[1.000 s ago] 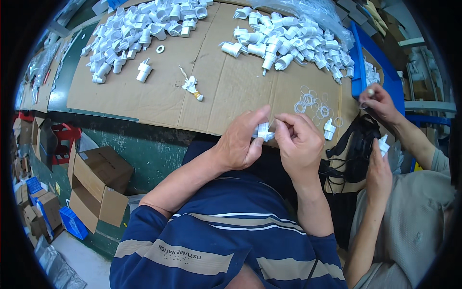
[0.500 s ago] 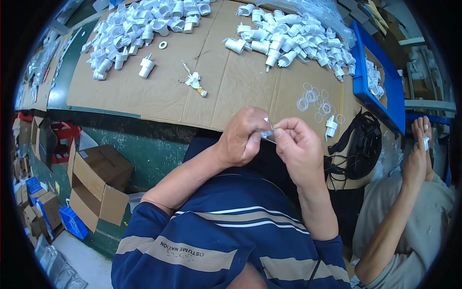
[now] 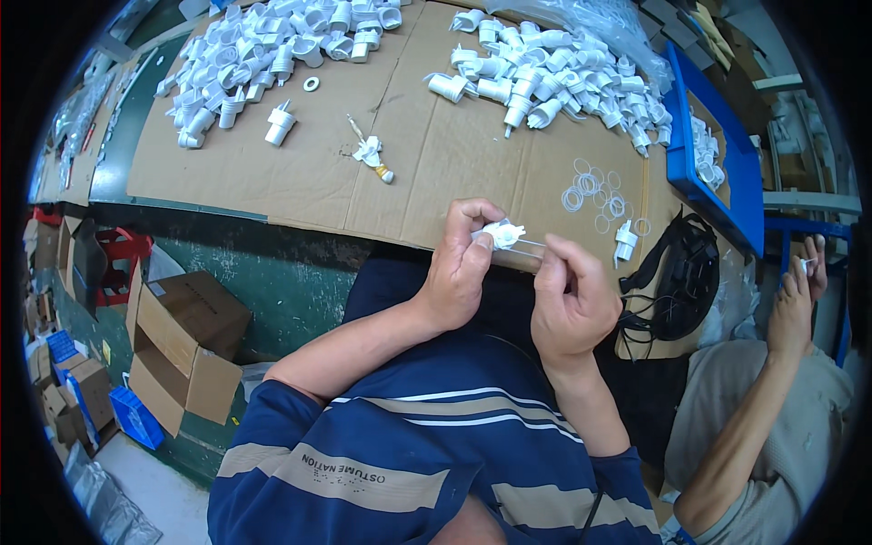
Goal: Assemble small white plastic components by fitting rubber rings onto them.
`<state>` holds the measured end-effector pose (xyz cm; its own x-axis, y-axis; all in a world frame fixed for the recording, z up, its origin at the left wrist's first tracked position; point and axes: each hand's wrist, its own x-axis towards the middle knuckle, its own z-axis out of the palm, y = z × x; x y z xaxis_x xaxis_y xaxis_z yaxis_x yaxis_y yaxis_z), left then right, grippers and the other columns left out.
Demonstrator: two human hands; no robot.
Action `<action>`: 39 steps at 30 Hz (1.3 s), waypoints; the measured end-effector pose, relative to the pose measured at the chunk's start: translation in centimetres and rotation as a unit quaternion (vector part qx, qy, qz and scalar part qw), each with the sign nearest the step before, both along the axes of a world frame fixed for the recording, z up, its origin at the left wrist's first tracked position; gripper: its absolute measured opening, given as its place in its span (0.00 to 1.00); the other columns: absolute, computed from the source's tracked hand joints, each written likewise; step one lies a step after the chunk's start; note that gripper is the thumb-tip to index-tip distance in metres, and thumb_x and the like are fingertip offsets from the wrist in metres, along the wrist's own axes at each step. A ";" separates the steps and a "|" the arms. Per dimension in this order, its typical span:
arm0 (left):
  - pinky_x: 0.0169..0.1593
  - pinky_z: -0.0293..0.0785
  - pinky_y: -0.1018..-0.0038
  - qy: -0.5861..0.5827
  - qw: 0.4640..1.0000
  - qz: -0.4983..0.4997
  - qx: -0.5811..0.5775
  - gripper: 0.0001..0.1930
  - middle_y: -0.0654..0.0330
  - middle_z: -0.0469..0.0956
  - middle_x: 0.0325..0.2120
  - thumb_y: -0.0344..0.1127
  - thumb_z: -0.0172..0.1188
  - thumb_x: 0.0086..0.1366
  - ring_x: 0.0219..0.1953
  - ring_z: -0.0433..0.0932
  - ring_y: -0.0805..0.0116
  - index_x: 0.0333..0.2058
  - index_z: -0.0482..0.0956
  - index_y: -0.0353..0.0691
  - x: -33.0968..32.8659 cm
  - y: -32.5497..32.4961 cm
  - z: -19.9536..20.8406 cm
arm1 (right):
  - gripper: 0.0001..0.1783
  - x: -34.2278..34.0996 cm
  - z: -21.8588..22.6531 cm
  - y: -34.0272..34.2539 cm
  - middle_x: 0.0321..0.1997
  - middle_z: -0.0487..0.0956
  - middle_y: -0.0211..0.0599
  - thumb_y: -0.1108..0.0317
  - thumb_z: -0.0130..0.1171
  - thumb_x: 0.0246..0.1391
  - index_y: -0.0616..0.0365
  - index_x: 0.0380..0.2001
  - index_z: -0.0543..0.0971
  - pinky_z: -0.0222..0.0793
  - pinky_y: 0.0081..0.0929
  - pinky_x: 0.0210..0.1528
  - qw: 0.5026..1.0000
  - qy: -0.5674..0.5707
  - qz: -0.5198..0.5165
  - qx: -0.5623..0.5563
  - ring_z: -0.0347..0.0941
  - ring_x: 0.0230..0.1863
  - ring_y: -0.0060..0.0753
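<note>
My left hand (image 3: 457,277) is closed round a white plastic fitting (image 3: 505,235), whose ridged end points right. From that end a thin clear ring (image 3: 529,245) is stretched out in two strands. My right hand (image 3: 577,295) pinches the far side of this ring between thumb and bent fingers. Both hands are above the near edge of the cardboard-covered table (image 3: 363,213). On the cardboard to the right lie several loose clear rings (image 3: 590,189), with a single white fitting (image 3: 626,240) just nearer.
Two heaps of white fittings (image 3: 245,64) (image 3: 554,77) cover the far table. Between them lies a slim tool wrapped in white (image 3: 370,153). At right are a blue bin (image 3: 677,159), a black strapped item (image 3: 686,282) and a co-worker's hands (image 3: 795,295). Open cartons (image 3: 186,350) stand left.
The white fitting has come into clear view in my left hand. My right hand has moved right and slightly down, drawing the ring taut. The co-worker's hands have shifted down.
</note>
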<state>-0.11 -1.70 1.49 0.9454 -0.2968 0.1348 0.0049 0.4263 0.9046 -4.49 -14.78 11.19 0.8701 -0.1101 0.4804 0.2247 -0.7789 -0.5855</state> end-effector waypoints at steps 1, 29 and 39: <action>0.53 0.68 0.69 0.005 1.000 0.003 -0.001 0.17 0.51 0.71 0.50 0.33 0.43 0.74 0.46 0.70 0.66 0.58 0.62 0.39 0.0 0.0 0.4 | 0.12 0.0 -0.5 0.3 0.25 0.80 0.33 0.82 0.59 0.61 0.63 0.47 0.81 0.70 0.19 0.28 0.998 -0.011 0.016 0.052 0.72 0.23 0.22; 0.47 0.66 0.74 0.170 0.964 -0.091 -0.184 0.21 0.55 0.74 0.45 0.34 0.46 0.76 0.41 0.69 0.70 0.64 0.60 0.41 -0.6 0.0 1.4 | 0.12 0.7 -1.5 -1.1 0.22 0.75 0.31 0.84 0.63 0.51 0.61 0.39 0.85 0.59 0.23 0.21 0.999 -0.037 -0.015 -0.021 0.64 0.19 0.23; 0.47 0.70 0.68 -0.200 0.974 -0.018 0.102 0.23 0.55 0.74 0.42 0.29 0.49 0.66 0.38 0.71 0.65 0.60 0.64 0.39 0.0 0.9 -0.4 | 0.08 0.5 -1.1 -1.0 0.25 0.77 0.33 0.81 0.65 0.55 0.62 0.38 0.85 0.62 0.24 0.24 0.997 0.049 -0.040 0.045 0.67 0.22 0.26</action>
<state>-0.10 -0.77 1.10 0.8174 -0.3884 0.4255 -0.3538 0.2443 0.9028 -3.98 -15.74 10.07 0.8991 -0.2201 0.3784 0.1015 -0.7361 -0.6692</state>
